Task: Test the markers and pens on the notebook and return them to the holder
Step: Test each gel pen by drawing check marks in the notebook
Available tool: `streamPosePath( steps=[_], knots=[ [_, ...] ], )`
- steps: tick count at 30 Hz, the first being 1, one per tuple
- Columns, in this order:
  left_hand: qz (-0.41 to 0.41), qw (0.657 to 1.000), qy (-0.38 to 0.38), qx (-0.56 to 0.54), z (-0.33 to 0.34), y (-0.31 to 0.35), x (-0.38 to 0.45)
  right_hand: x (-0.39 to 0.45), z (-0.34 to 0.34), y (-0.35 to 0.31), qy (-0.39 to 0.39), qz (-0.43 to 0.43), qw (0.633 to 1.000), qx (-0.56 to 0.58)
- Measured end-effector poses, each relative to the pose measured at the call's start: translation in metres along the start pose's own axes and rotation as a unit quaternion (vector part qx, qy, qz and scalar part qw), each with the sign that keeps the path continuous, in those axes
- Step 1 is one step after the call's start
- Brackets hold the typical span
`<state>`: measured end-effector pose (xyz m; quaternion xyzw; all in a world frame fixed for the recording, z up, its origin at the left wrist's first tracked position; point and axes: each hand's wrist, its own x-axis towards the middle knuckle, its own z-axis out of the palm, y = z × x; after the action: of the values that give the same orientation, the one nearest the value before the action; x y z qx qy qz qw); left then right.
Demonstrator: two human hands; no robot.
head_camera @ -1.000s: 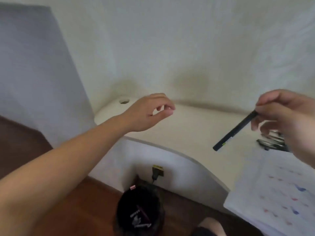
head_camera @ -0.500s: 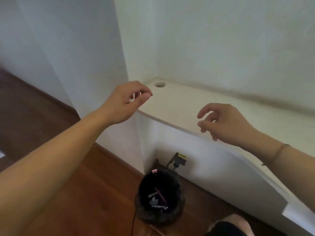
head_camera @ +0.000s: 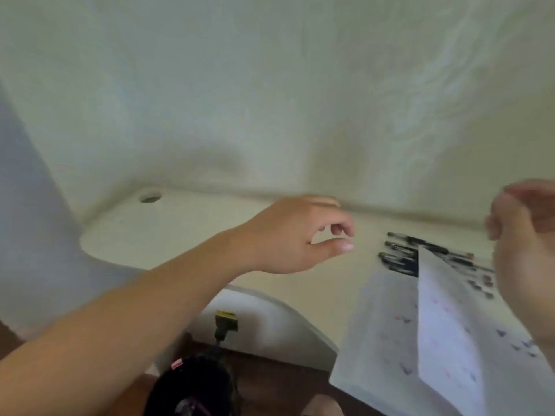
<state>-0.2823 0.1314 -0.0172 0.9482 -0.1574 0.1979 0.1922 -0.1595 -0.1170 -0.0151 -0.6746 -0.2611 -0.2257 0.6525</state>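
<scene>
Left hand (head_camera: 295, 235) first: I am holding it out over the desk (head_camera: 192, 232) with the fingers loosely curled and the thumb nearly meeting the forefinger, pinching nothing at all. To the right of it, and a little lower in the view, the pens and markers (head_camera: 404, 253) are lying side by side in a dark row on the desk, well apart from my left fingertips, their far ends hidden behind a lifted page. My right hand (head_camera: 528, 250) is hanging above and just right of that row, blurred, so I cannot tell whether its fingers are curled or loose, though I am seeing nothing in it. Below the row, nearer to me than either hand, the notebook (head_camera: 381, 331) is lying open, dotted with small coloured marks, with one page (head_camera: 444, 334) standing up from it. No holder is showing anywhere in the view. I am judging these pens to be light, stiff and smooth-barrelled, likely to roll if nudged sideways, so I am thinking of pinching one at mid-barrel between thumb and two fingers, lifting straight up rather than dragging it across its neighbours. I am guessing the caps are only press-fitted, so I am planning to keep the grip off the cap end. That raised page looks thin and floppy; I am expecting it to fold under any careless brush.
</scene>
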Motion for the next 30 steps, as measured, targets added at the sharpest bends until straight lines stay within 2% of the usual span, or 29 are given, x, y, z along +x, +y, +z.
streamPosePath(
  steps=[2, 4, 7, 8, 10, 18, 24, 26, 28, 30],
  knots=[
    [0.009, 1.000, -0.022, 0.017, 0.029, 0.010, 0.043, -0.021, -0.035, 0.015, -0.042, -0.007, 0.997, -0.066],
    [-0.013, 0.999, -0.047, 0.022, 0.060, 0.010, 0.084, -0.037, -0.061, 0.024, -0.151, -0.026, 0.977, -0.152],
    [-0.053, 0.994, -0.087, 0.046, 0.104, 0.000, 0.136, -0.051, -0.083, 0.032, -0.340, -0.040, 0.899, -0.273],
    [-0.065, 0.991, -0.096, 0.059, 0.117, -0.003, 0.150, -0.054, -0.088, 0.036, -0.374, -0.050, 0.875, -0.303],
    [-0.089, 0.987, -0.112, 0.079, 0.139, -0.009, 0.172, -0.054, -0.092, 0.044, -0.401, -0.063, 0.853, -0.327],
    [-0.118, 0.967, -0.209, 0.087, 0.160, -0.023, 0.209, -0.053, -0.100, 0.055, -0.387, -0.075, 0.884, -0.253],
    [-0.155, 0.955, -0.245, 0.066, 0.164, -0.037, 0.213, -0.047, -0.108, 0.058, -0.310, 0.010, 0.924, -0.222],
    [-0.160, 0.956, -0.228, 0.093, 0.161, -0.036, 0.215, -0.044, -0.111, 0.060, -0.273, 0.054, 0.937, -0.210],
    [-0.151, 0.971, -0.161, 0.088, 0.151, -0.023, 0.216, -0.040, -0.115, 0.062, -0.238, 0.116, 0.949, -0.171],
    [-0.103, 0.990, -0.095, 0.035, 0.137, 0.012, 0.211, -0.034, -0.119, 0.062, -0.201, 0.184, 0.954, -0.126]
  ],
)
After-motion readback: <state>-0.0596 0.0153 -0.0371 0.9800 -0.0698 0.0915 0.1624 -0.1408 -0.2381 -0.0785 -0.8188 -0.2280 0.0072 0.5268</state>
